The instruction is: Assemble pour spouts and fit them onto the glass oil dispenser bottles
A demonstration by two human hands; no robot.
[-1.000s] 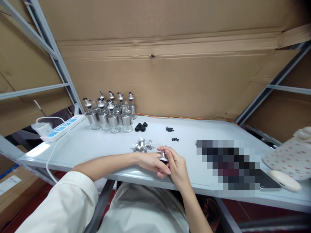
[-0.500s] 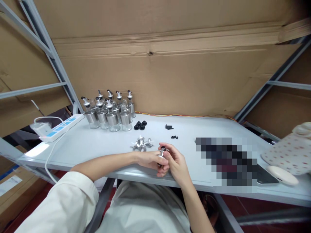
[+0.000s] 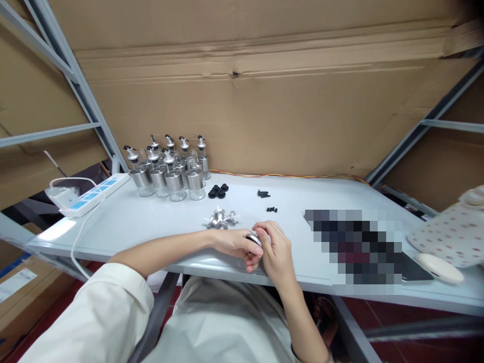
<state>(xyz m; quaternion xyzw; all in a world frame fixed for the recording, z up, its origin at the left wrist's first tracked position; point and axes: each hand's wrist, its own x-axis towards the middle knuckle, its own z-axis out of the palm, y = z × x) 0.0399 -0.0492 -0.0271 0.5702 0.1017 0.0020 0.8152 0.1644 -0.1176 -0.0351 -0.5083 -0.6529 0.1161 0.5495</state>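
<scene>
Both my hands meet near the front edge of the table around a silver pour spout [image 3: 253, 239] with a dark rim. My left hand [image 3: 235, 245] is closed around its body, fingers curled underneath. From the other side my right hand [image 3: 277, 249] pinches the spout's upper part, and its fingers hide the tip. Just beyond the left hand lies a small pile of loose silver spout pieces [image 3: 220, 218]. Several black ring-shaped stoppers [image 3: 218, 191] sit farther back. Tiny black caps [image 3: 271, 209] and thin black pieces [image 3: 263, 193] lie to the right of them.
Glass bottles with steel sleeves [image 3: 174, 181], most topped with spouts, stand in a cluster at back left. A power strip [image 3: 94, 195] with a white cable is at the left edge. On the right are a blurred-out dark object, a white mouse-shaped item [image 3: 440, 268] and a dotted bag [image 3: 449, 234].
In my hands the spout has turned, so its black tip no longer shows and its round rim does. The right fingers have closed over its top. The view has shifted slightly.
</scene>
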